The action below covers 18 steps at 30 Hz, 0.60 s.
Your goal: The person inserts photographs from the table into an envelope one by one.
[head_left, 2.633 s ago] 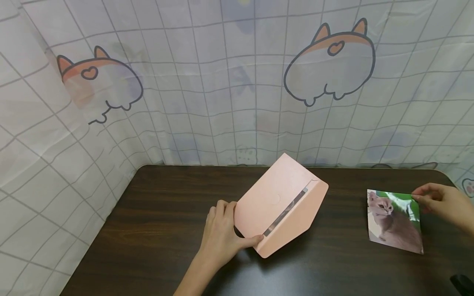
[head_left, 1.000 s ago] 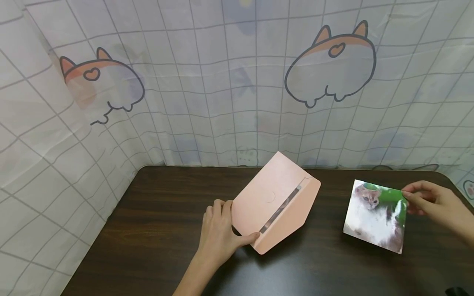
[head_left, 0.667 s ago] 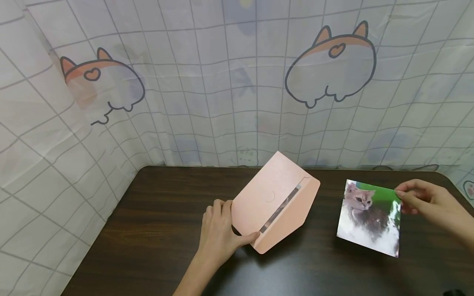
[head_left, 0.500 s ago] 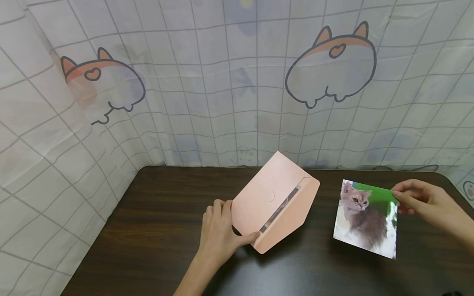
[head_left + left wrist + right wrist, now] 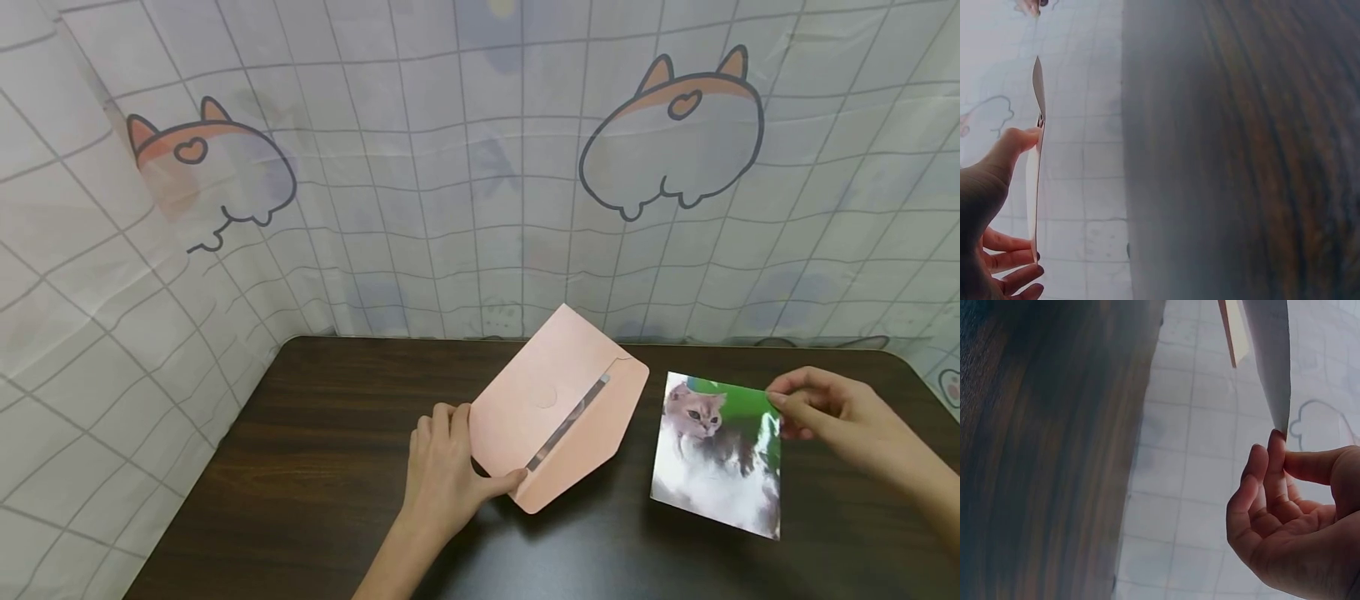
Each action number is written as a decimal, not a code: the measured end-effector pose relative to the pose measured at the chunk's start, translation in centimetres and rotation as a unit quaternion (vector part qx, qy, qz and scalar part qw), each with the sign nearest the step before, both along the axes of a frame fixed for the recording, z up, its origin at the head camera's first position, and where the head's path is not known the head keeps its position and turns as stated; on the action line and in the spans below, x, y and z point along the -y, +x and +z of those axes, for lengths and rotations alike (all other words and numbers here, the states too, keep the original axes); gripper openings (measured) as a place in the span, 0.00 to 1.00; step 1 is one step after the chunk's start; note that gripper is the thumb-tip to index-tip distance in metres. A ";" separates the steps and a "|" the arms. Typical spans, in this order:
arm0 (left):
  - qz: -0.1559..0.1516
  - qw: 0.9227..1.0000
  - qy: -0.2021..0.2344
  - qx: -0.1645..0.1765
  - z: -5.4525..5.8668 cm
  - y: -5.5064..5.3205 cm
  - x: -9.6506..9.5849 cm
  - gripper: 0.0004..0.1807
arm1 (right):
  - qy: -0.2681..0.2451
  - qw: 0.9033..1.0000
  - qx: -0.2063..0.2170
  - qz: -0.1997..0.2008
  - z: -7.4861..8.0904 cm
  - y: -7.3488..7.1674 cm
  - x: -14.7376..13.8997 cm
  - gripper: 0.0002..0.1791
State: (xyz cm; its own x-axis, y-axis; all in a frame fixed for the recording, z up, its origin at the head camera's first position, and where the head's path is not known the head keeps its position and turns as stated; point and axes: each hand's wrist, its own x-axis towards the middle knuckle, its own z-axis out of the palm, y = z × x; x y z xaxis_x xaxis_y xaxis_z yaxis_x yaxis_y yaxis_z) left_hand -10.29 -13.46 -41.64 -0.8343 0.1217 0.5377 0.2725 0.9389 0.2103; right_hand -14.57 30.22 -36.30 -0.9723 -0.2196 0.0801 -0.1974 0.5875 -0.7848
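A pale pink envelope (image 5: 532, 392) is held tilted above the table, its flap (image 5: 592, 442) folded open toward the lower right. Inside its slot a strip of a picture (image 5: 567, 423) shows. My left hand (image 5: 446, 475) grips the envelope's lower left end, thumb on the front and fingers behind, as the left wrist view also shows. To the right, my right hand (image 5: 832, 408) pinches the upper right corner of a glossy cat photo (image 5: 716, 458) between thumb and index finger. The photo hangs apart from the envelope; in the right wrist view its plain back (image 5: 1272, 356) is visible.
Beneath both hands lies a dark wood-grain table (image 5: 315, 467). Behind it and along the left hangs a white gridded curtain (image 5: 420, 208) with corgi drawings, close to the table's back edge.
My right hand has carried the cat photo leftward, nearer the envelope, and glare now covers its lower part. The left hand and envelope have hardly moved, apart from a slight tilt of the envelope.
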 end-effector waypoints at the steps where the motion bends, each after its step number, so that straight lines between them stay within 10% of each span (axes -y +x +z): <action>1: -0.001 1.000 0.000 -0.002 0.0 0.0 0.0 0.49 | -0.001 1.000 0.000 0.003 0.0 0.0 0.1 0.04; 18: -0.011 1.000 -0.001 -0.013 0.0 0.1 -0.2 0.50 | -0.027 0.998 0.017 0.059 0.2 -0.6 2.5 0.06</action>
State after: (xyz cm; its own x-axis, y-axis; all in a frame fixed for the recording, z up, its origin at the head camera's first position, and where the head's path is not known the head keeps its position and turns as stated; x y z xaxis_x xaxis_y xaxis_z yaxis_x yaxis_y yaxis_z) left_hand -10.14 -13.22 -41.67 -0.8169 0.1403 0.5595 0.2983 0.9329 0.2016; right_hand -15.22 27.76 -36.14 -0.9426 -0.3281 0.0621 -0.2345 0.5182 -0.8225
